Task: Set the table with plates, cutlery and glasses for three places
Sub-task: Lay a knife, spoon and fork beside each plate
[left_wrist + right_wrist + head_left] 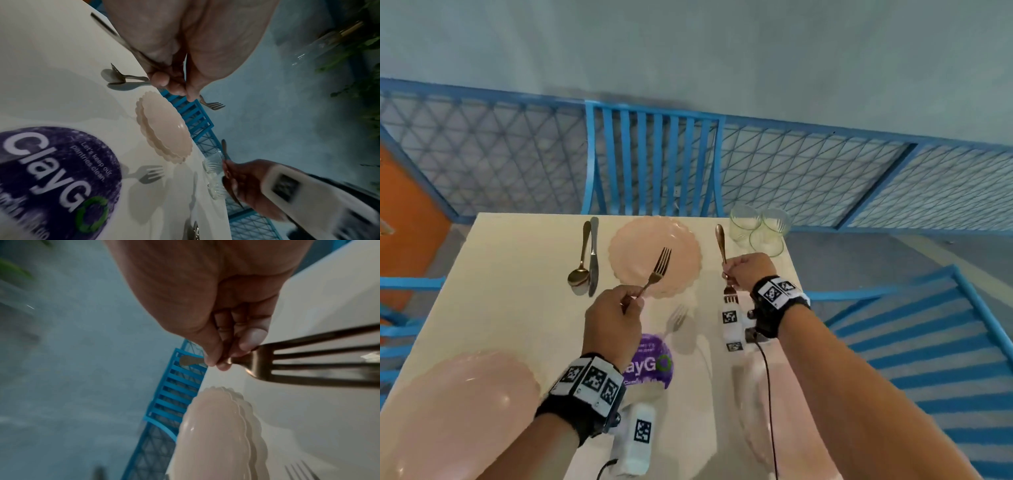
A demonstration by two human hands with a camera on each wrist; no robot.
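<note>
My left hand (631, 301) pinches the handle of a gold fork (659, 269), its tines raised over the stack of pink scalloped plates (633, 246) at the table's far side. Just right of that stack, my right hand (727, 274) grips a second gold fork (720, 240), handle pointing away and tines (308, 361) toward me. A spoon (580, 270) and knife (594, 253) lie left of the stack. Three clear glasses (760, 229) stand together at the far right corner. One pink plate (458, 411) sits near left; another (791, 411) lies partly hidden under my right arm.
A purple round sticker (654, 363) marks the middle of the cream table (517, 308). Blue slatted chairs stand at the far side (654, 164), the right (928, 342) and the left (400, 308). A blue mesh fence (808, 178) runs behind the table.
</note>
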